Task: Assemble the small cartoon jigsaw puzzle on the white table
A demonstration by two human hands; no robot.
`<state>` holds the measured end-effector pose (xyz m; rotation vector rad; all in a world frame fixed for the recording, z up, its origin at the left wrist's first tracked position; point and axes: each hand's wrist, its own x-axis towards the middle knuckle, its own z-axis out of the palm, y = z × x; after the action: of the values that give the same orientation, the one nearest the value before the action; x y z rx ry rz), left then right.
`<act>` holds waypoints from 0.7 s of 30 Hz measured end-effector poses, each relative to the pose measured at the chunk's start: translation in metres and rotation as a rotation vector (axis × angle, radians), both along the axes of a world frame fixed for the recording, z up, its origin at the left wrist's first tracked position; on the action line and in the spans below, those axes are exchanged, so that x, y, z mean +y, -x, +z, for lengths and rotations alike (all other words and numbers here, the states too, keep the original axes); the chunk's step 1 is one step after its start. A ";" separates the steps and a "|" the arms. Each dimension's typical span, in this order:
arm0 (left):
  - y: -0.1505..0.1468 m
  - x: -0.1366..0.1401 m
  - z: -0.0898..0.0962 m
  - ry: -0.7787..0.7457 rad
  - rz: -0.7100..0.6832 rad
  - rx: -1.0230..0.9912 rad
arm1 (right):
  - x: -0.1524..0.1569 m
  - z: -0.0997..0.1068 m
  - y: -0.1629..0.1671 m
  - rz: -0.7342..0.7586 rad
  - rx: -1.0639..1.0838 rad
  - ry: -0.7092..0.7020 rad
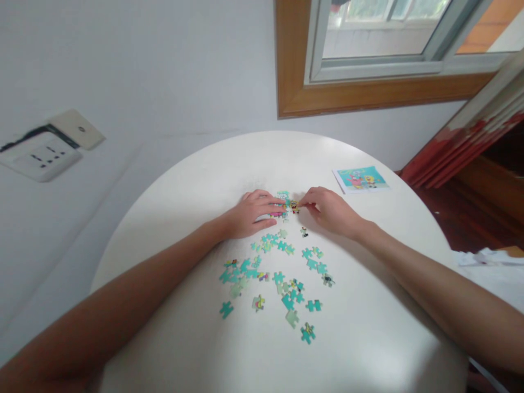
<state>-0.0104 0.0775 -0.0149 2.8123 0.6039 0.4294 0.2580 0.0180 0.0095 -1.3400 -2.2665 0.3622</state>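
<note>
My left hand (254, 214) lies with its fingers stretched over a joined section of jigsaw puzzle (283, 195), teal with some pink, and hides part of it. From the right, my right hand (327, 209) pinches a yellow puzzle piece (294, 207) between thumb and fingertips. That piece is at the right side of the joined section; whether the two interlock I cannot tell. Just below my right hand lies a loose piece with black on it (304, 232). Several loose teal and pale green puzzle pieces (251, 272) are spread nearer to me.
All of this rests on a round white table (176, 327). A picture card with cartoon figures (362, 179) lies at the back right. Behind the table are a white wall (184, 71) with a socket plate (43, 154), and a wood-framed window (292, 82). A red-and-white curtain (458, 139) hangs at right.
</note>
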 end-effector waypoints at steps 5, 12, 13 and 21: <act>0.000 -0.001 0.002 0.008 0.000 -0.006 | -0.013 0.015 -0.005 -0.151 -0.110 0.142; 0.001 0.000 0.002 0.021 -0.003 0.009 | -0.029 0.020 0.001 -0.138 -0.139 0.314; 0.001 0.001 0.001 0.019 -0.007 0.011 | -0.031 0.020 0.004 -0.134 -0.145 0.331; 0.001 0.001 0.001 0.009 -0.008 0.014 | -0.035 0.016 0.017 -0.115 -0.158 0.368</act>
<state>-0.0110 0.0784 -0.0138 2.8100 0.5956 0.4054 0.2414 -0.0169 0.0257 -1.7271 -2.3129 0.6807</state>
